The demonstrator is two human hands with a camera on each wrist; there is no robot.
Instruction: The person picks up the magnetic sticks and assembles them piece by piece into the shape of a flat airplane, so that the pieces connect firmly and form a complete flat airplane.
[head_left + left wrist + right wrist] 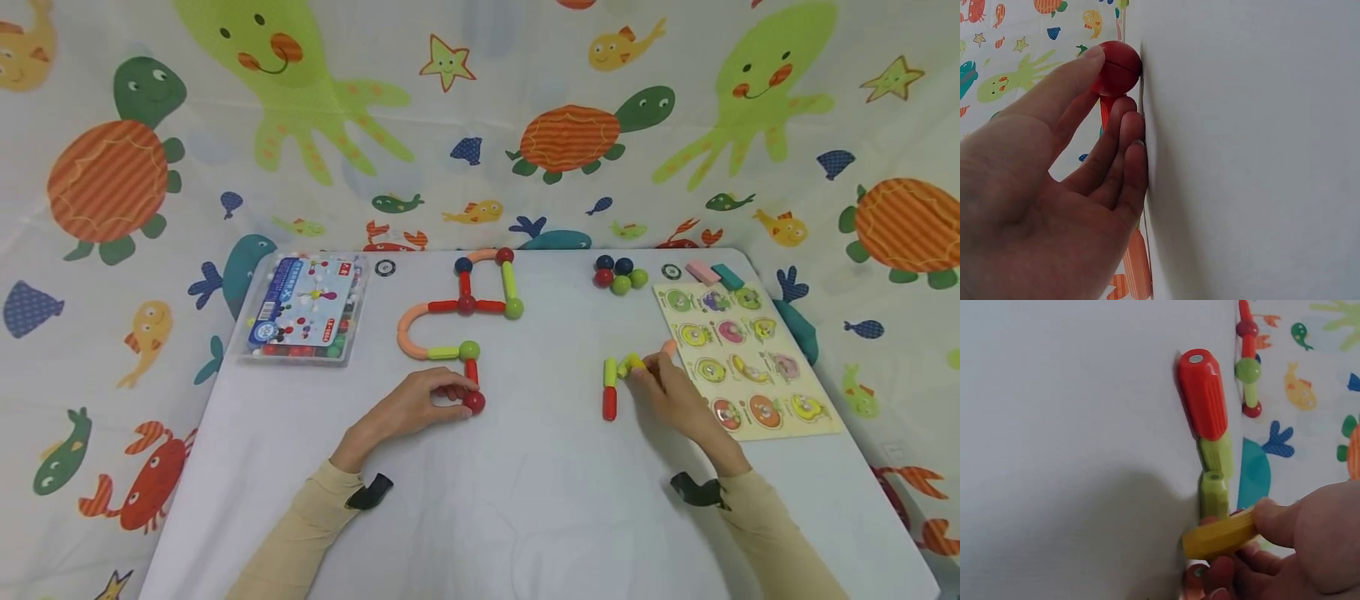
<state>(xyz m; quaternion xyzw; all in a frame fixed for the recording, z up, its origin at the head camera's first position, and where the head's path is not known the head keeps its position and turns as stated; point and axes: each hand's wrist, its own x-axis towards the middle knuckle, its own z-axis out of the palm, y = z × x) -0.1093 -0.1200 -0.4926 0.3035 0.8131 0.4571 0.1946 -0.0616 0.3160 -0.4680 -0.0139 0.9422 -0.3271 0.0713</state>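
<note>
My left hand (420, 404) holds a red ball (474, 402) at the near end of a ball-and-stick chain, with the thumb on it in the left wrist view. A red stick (471, 371) runs from this ball to a green ball (469, 349). My right hand (671, 396) pinches a yellow stick (1219, 539) between thumb and fingers. Just left of it lie a short green stick (1213, 494) and a red stick (1204, 394) end to end with another green stick (610, 372). A peach piece (669, 348) shows beside the right hand, partly hidden.
A clear plastic box (300, 310) of magnetic pieces stands at the back left. Several loose balls (621, 285) cluster at the back right. A picture board (701, 354) lies on the right, with pink (702, 272) and teal (727, 277) blocks behind. A patterned cloth (480, 100) hangs behind.
</note>
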